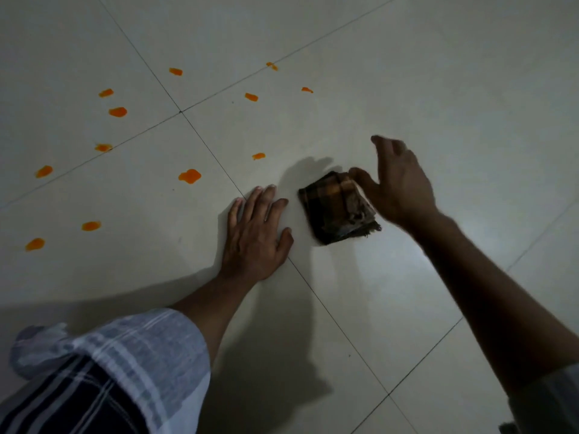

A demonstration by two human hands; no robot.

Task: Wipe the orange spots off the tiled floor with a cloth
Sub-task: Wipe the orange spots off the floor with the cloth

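A folded dark checked cloth (335,208) lies on the pale tiled floor (407,89). My right hand (398,183) hovers over its right edge with fingers spread; the thumb tip touches or nearly touches the cloth's top corner, and the hand is motion-blurred. My left hand (255,236) rests flat on the floor just left of the cloth, palm down, fingers apart. Several orange spots are scattered over the tiles to the left and beyond, among them a big orange spot (190,176) and a small orange spot (258,156) closest to the hands.
Dark grout lines (200,136) cross the floor. My checked sleeve (125,355) and dark striped clothing (62,402) fill the lower left corner. A bright reflection lies on the tile right of the cloth.
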